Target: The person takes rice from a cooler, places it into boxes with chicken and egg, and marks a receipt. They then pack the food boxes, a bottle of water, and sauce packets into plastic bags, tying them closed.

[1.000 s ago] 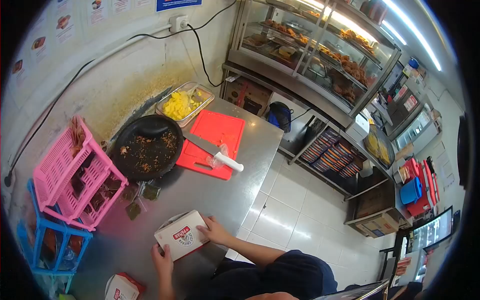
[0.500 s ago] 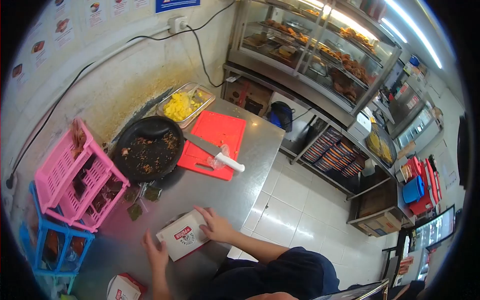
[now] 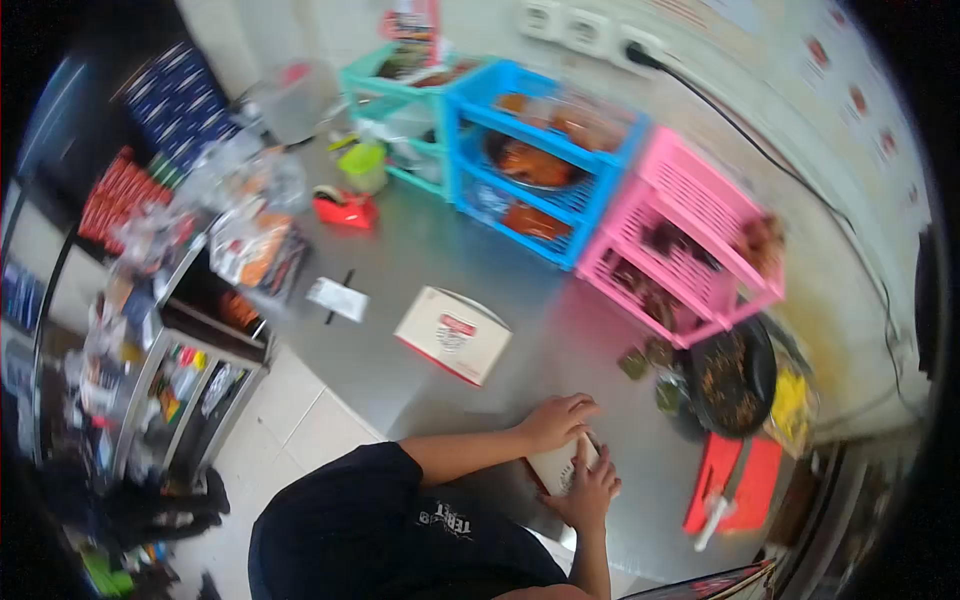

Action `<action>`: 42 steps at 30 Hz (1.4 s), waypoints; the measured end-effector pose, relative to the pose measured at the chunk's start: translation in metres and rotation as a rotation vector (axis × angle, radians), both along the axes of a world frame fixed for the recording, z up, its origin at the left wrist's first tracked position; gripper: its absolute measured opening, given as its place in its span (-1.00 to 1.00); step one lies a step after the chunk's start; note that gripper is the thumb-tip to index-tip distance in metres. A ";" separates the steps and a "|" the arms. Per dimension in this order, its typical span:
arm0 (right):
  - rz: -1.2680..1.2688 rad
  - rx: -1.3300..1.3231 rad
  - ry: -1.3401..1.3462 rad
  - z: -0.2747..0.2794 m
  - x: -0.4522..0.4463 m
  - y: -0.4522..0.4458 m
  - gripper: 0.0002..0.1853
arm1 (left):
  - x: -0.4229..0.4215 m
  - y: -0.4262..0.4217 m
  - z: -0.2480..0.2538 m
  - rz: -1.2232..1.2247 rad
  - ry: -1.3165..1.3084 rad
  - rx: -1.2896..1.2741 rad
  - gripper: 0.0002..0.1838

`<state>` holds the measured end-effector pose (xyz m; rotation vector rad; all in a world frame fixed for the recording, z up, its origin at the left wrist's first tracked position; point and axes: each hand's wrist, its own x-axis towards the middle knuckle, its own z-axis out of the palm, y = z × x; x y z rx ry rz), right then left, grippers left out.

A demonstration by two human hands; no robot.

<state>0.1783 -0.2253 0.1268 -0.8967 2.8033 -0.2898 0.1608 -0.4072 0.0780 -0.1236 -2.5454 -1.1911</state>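
A small white cardboard takeaway box (image 3: 553, 468) with dark print lies at the front edge of the steel table, between my two hands. My left hand (image 3: 556, 424) holds its far end, with the fingers bent over the top. Across the near right side grips my right hand (image 3: 592, 490), its fingers on the lid. Both hands hide part of the box. Further left on the table stands a second takeaway box (image 3: 455, 335), closed, cream with a red logo and red lower edge; neither hand touches it.
Blue (image 3: 540, 150), pink (image 3: 690, 235) and green racks (image 3: 400, 110) line the wall. At the right are a black pan (image 3: 725, 385), yellow food pieces (image 3: 790, 405), a red cutting board (image 3: 755, 485) and a knife (image 3: 715, 515). A red tape dispenser (image 3: 345, 208) stands left, near a white slip (image 3: 338, 299).
My head has turned left, so the racks and second box come fully into view. My left hand, earlier beside the box, is now on it. My right hand still holds it.
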 end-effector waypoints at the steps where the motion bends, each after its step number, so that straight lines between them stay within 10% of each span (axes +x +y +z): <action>1: -0.055 0.080 -0.058 0.005 0.000 -0.013 0.20 | 0.008 -0.016 0.008 -0.010 0.071 0.027 -0.67; 3: -0.112 0.076 -0.115 0.011 -0.017 -0.031 0.22 | 0.038 -0.073 0.027 0.079 0.129 -0.031 -0.68; 5: -0.205 -0.692 -0.586 -0.008 -0.046 -0.041 0.25 | 0.074 -0.144 0.033 0.247 0.199 -0.065 -0.70; 14: 0.281 0.083 -0.019 0.058 -0.019 -0.321 0.21 | 0.226 -0.465 0.110 0.709 0.494 -0.279 -0.74; 21: 0.283 -0.102 -0.034 0.150 -0.010 -0.495 -0.17 | 0.324 -0.777 0.156 1.238 0.709 -0.349 -0.87; 26: 0.491 -0.125 -0.071 0.126 0.020 -0.662 -0.28 | 0.370 -1.029 0.054 1.437 0.417 0.090 -0.82; 28: 0.508 -0.096 -0.130 0.116 0.027 -0.689 -0.32 | 0.389 -1.092 0.025 1.778 -0.115 -0.162 -0.67; 33: 0.384 -0.169 -0.277 0.100 0.016 -0.665 -0.42 | 0.437 -1.179 0.006 2.029 -0.357 -0.476 -0.53; 38: 0.437 -0.011 -0.139 0.131 0.047 -0.701 -0.51 | 0.463 -1.209 -0.003 1.621 -0.498 0.419 -0.56; 42: 0.433 0.116 -0.118 0.132 0.049 -0.714 -0.44 | 0.455 -1.211 -0.011 1.659 -0.764 -0.470 -0.75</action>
